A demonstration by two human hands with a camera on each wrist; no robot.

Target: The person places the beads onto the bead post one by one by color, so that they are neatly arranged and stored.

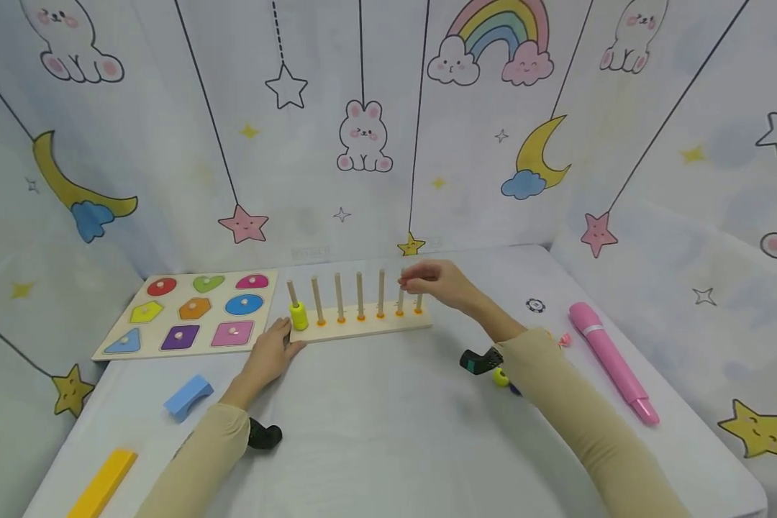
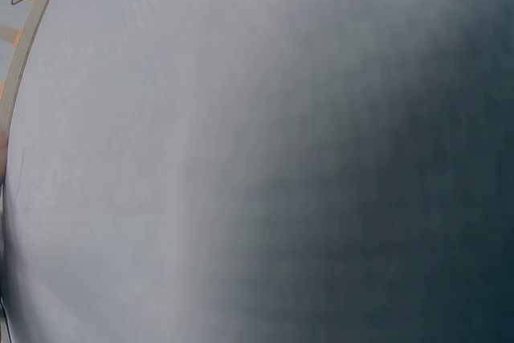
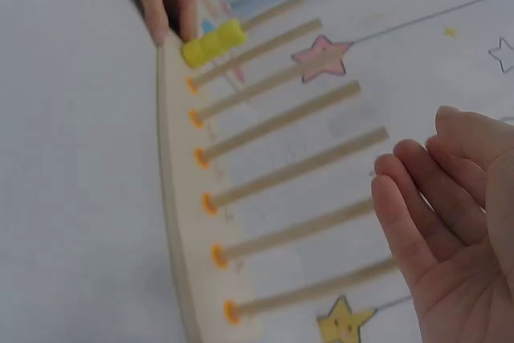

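Yellow beads (image 1: 298,316) fill only the first peg, six pegs bare; our left hand (image 1: 268,356) steadies the rack (image 1: 362,327) at nine o'clock, our right hand (image 1: 437,282) hovers open, empty.

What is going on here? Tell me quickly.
A person sits at a table with a wooden peg board. The left hand rests against the board's left end, beside the yellow beads on the first peg. The right hand hovers open by the tops of the right pegs, holding nothing. The other pegs are bare.
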